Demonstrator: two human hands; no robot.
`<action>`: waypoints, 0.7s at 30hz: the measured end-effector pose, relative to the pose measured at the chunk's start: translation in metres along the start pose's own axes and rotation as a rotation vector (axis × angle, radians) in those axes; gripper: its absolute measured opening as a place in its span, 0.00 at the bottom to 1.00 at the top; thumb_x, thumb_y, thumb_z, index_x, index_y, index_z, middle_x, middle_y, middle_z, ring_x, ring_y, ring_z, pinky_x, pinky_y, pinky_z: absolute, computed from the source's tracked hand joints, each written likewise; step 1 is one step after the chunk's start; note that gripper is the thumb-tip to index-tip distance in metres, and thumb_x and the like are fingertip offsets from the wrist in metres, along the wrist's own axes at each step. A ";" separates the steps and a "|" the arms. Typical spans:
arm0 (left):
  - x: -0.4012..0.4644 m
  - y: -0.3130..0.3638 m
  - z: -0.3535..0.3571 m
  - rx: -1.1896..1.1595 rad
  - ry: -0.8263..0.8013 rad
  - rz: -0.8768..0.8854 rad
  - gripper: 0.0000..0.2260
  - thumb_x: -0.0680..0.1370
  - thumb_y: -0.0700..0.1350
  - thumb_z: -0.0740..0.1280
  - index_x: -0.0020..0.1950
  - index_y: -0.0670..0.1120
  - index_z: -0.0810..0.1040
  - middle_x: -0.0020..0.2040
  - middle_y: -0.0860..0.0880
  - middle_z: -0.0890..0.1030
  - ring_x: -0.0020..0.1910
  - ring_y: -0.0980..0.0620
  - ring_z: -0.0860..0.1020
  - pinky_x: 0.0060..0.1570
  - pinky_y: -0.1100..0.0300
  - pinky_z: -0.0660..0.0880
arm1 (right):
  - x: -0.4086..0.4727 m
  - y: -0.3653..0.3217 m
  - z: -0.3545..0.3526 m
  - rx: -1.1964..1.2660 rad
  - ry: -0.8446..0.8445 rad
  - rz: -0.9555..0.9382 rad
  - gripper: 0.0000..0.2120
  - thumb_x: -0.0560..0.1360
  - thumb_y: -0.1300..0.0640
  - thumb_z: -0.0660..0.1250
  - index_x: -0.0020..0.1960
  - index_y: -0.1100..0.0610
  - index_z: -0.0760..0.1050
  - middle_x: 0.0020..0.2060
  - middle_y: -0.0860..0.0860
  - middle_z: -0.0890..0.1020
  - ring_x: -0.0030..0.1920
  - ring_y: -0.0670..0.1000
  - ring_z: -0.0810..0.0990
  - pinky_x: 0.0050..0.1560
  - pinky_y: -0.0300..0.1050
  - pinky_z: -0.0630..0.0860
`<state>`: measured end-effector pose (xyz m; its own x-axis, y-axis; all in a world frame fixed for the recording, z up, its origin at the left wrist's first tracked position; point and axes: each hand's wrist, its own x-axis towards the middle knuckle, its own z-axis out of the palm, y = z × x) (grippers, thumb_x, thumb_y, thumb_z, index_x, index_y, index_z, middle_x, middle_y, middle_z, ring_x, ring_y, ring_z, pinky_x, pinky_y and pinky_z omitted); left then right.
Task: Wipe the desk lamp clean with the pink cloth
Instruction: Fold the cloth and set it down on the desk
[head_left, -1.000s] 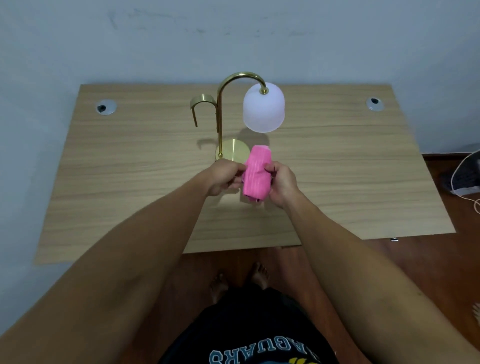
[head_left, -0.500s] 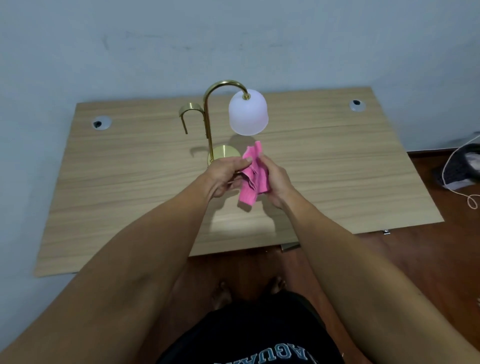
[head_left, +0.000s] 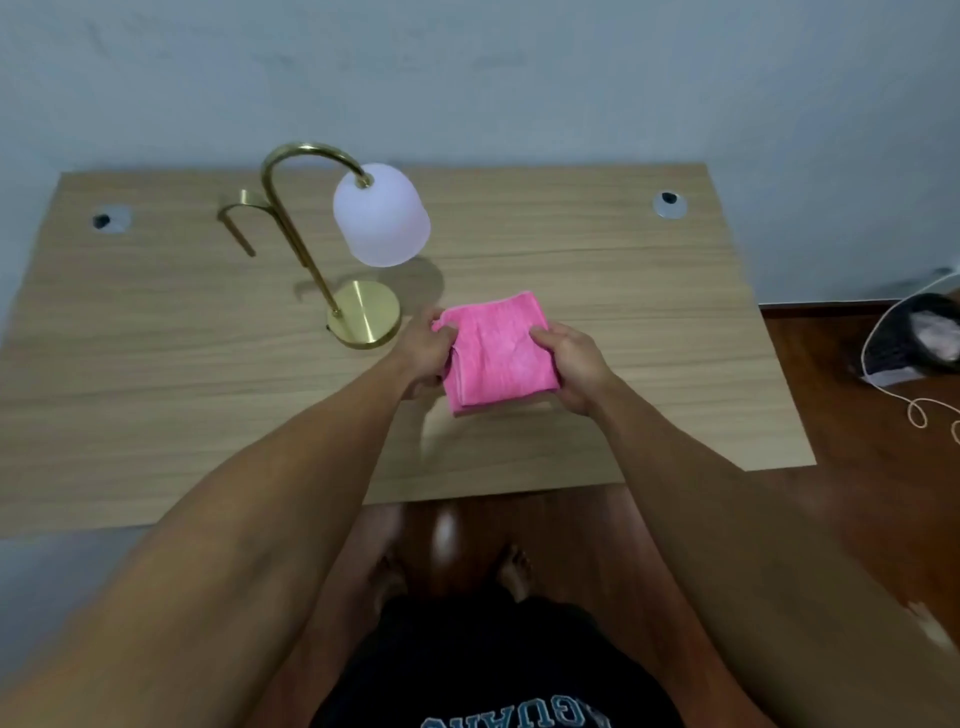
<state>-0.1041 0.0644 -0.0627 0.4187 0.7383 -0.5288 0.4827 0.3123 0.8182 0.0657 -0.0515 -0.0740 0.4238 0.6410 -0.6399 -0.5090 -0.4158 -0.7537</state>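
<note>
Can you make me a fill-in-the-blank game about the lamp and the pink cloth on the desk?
1. The pink cloth is held by ____ hands.
2. The lamp's round base is ____ in colour.
3. The lamp's shade is ____.
4. The lamp stands on a ____ desk.

Missing words: two; gold; white; wooden

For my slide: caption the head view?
Both hands hold the pink cloth spread beside the brass desk lamp.
</note>
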 end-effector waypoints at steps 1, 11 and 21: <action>0.004 -0.003 0.013 0.039 0.018 0.018 0.07 0.83 0.43 0.59 0.57 0.46 0.74 0.41 0.43 0.77 0.33 0.48 0.74 0.34 0.58 0.73 | 0.003 -0.001 -0.013 -0.005 0.004 0.008 0.13 0.82 0.63 0.66 0.65 0.65 0.77 0.58 0.64 0.84 0.49 0.59 0.87 0.47 0.55 0.85; 0.046 -0.011 0.119 0.106 0.089 0.077 0.11 0.79 0.42 0.66 0.57 0.52 0.67 0.56 0.39 0.79 0.41 0.46 0.77 0.42 0.49 0.79 | 0.037 -0.002 -0.114 -0.290 0.133 -0.036 0.09 0.82 0.59 0.64 0.47 0.55 0.82 0.48 0.55 0.86 0.51 0.57 0.85 0.47 0.51 0.80; 0.042 -0.008 0.154 0.187 0.139 0.067 0.18 0.76 0.40 0.71 0.62 0.49 0.68 0.37 0.50 0.74 0.34 0.49 0.76 0.42 0.46 0.81 | 0.035 -0.005 -0.146 -0.963 0.442 -0.233 0.13 0.82 0.52 0.63 0.55 0.60 0.81 0.51 0.57 0.85 0.46 0.56 0.79 0.46 0.44 0.70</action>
<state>0.0278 0.0014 -0.1265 0.3513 0.8328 -0.4278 0.5964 0.1532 0.7879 0.1922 -0.1210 -0.1149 0.7642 0.5609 -0.3183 0.3389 -0.7691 -0.5418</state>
